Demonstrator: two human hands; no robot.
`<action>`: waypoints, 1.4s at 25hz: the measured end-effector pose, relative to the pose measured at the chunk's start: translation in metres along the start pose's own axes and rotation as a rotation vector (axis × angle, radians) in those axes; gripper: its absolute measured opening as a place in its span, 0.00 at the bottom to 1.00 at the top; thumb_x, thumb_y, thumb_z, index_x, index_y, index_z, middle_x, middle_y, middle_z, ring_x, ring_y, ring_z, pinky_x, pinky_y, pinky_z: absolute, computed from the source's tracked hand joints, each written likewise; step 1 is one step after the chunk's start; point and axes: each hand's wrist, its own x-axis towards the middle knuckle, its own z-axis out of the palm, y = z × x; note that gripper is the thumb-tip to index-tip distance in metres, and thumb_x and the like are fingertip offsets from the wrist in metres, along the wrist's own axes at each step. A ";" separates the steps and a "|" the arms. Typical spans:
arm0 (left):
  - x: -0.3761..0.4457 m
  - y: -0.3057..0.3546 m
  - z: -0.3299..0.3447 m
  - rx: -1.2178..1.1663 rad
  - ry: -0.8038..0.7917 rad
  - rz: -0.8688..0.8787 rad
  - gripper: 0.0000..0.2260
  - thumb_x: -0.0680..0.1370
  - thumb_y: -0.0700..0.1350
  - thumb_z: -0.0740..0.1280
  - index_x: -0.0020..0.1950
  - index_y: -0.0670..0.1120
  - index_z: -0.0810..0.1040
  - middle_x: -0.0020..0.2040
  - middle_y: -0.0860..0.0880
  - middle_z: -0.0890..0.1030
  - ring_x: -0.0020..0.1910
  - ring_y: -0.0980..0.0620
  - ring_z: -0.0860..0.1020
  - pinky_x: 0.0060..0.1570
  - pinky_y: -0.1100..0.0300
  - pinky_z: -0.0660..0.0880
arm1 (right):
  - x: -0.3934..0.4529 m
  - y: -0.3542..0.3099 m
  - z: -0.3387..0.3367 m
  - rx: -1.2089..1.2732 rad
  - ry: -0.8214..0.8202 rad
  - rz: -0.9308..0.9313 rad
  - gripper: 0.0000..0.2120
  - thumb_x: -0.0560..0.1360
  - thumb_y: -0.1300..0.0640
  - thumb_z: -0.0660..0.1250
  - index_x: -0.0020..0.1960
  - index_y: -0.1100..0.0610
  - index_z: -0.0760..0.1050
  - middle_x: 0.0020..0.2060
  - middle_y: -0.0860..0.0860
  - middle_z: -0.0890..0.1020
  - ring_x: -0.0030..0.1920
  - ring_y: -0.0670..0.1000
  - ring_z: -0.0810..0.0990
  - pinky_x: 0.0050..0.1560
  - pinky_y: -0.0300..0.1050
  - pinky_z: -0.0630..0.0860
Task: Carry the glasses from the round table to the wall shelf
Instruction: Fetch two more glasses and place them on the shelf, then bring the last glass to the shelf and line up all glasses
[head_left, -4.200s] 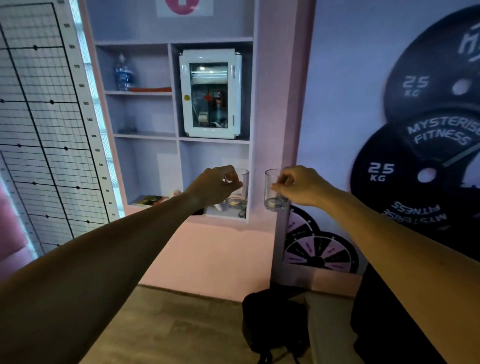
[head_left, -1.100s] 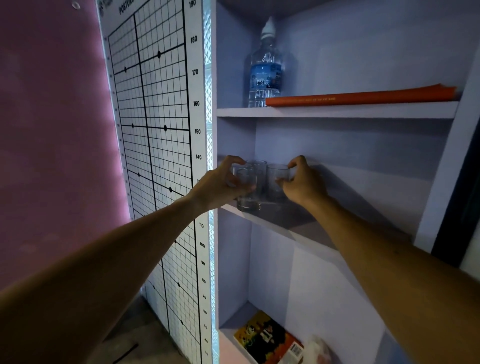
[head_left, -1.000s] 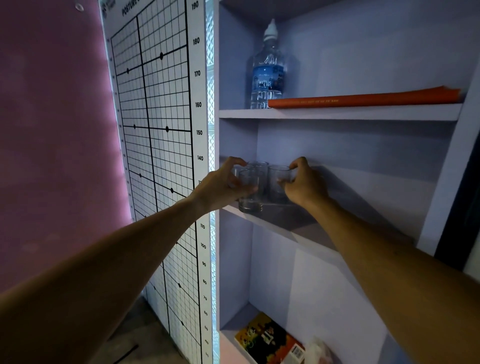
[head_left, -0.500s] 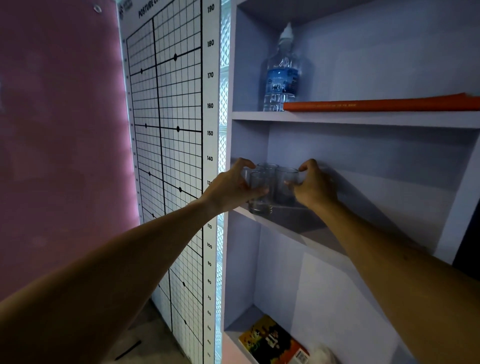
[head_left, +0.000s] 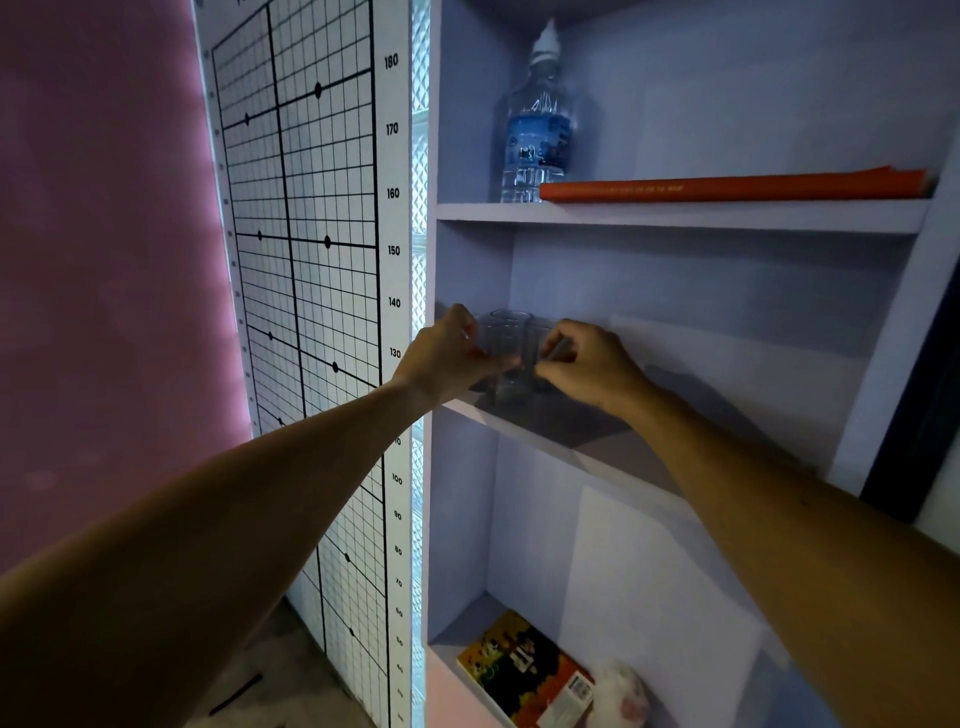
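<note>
— Where are the glasses (head_left: 506, 353)?
— On the middle shelf (head_left: 613, 441), at its left end.
— And the grip?
— Left hand (head_left: 447, 358) wraps one; right hand (head_left: 587, 364) pinches another's rim.

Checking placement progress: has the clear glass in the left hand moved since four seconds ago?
Yes. The clear glass went from front of the pink wall onto the lilac middle shelf.

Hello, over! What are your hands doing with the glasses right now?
Left hand and right hand both at glasses on middle shelf. Grip unclear. Nothing blocking.
</note>
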 end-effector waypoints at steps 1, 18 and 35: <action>0.002 0.000 0.002 0.019 0.005 0.003 0.23 0.69 0.59 0.76 0.51 0.50 0.67 0.41 0.53 0.76 0.39 0.53 0.76 0.31 0.64 0.69 | 0.000 -0.001 0.000 0.000 0.007 -0.002 0.06 0.65 0.53 0.70 0.41 0.48 0.76 0.37 0.44 0.82 0.40 0.45 0.81 0.38 0.42 0.76; -0.029 -0.065 -0.039 0.203 -0.121 -0.123 0.13 0.72 0.59 0.72 0.36 0.52 0.77 0.35 0.53 0.85 0.35 0.58 0.82 0.34 0.62 0.73 | -0.021 -0.054 0.042 -0.021 -0.080 -0.341 0.11 0.65 0.49 0.70 0.28 0.52 0.72 0.24 0.46 0.76 0.26 0.43 0.72 0.30 0.43 0.70; -0.659 -0.243 -0.022 -0.079 -0.191 -1.563 0.10 0.76 0.49 0.72 0.51 0.44 0.77 0.41 0.43 0.81 0.35 0.48 0.79 0.30 0.63 0.75 | -0.341 0.017 0.405 -0.140 -1.309 0.069 0.10 0.76 0.59 0.67 0.53 0.62 0.81 0.50 0.60 0.83 0.53 0.59 0.80 0.56 0.51 0.76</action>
